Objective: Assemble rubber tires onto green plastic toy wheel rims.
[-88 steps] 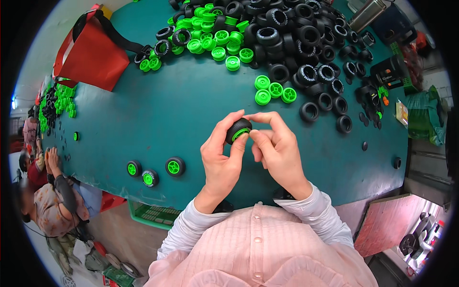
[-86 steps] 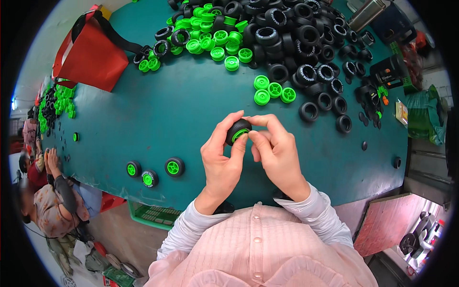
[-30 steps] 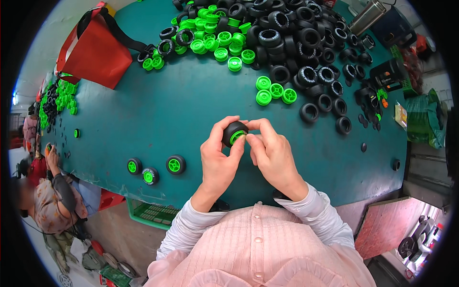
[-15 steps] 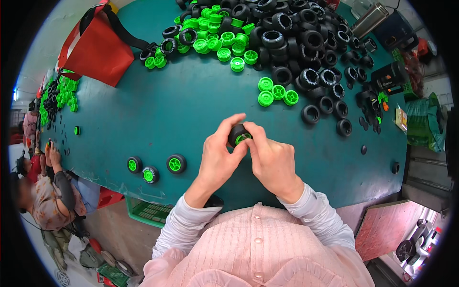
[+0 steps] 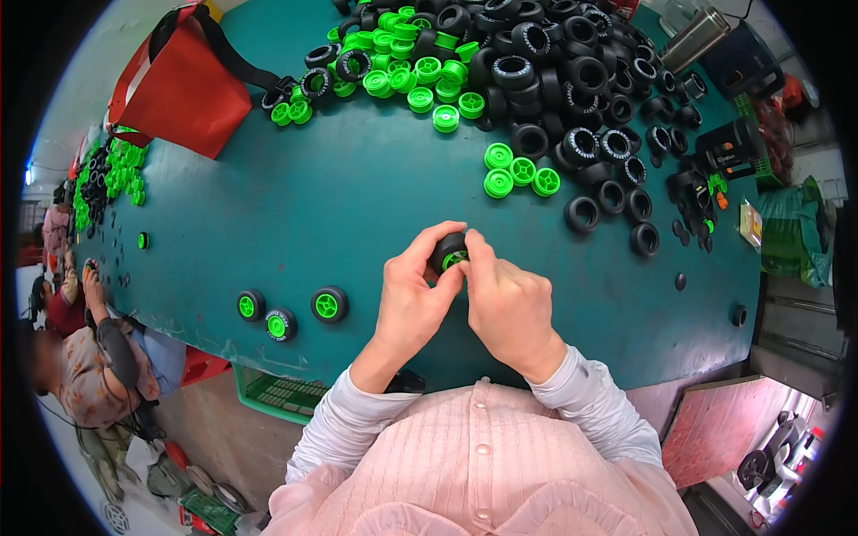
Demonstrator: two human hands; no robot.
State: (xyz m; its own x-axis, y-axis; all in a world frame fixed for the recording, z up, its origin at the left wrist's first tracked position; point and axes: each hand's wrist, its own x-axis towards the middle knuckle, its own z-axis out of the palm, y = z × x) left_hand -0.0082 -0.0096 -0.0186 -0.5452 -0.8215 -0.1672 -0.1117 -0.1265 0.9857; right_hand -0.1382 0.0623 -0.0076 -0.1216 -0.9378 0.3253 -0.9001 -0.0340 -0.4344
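Above the near part of the green table point(image 5: 357, 219), a small toy wheel point(image 5: 450, 251), a black tyre around a green rim, sits between my two hands. My left hand point(image 5: 413, 290) grips it from the left, index finger over the top and thumb at the rim. From the other side, my right hand point(image 5: 509, 304) presses its thumb and fingers on the tyre and rim edge. To the left lie three wheels with tyres on: one wheel point(image 5: 330, 305) by itself, another wheel point(image 5: 280, 324) and a third wheel point(image 5: 251, 305) close together.
Four-spoked loose green rims point(image 5: 522, 170) lie beyond my hands. Behind them are a heap of green rims point(image 5: 402, 76) and a big pile of black tyres point(image 5: 585, 76). A red bag point(image 5: 183, 89) stands far left, a steel flask point(image 5: 695, 40) far right. A co-worker point(image 5: 103, 366) sits at left.
My left index finger has curled lower over the tyre, and the wheel has turned slightly between my fingers. Both hands stay in nearly the same place.
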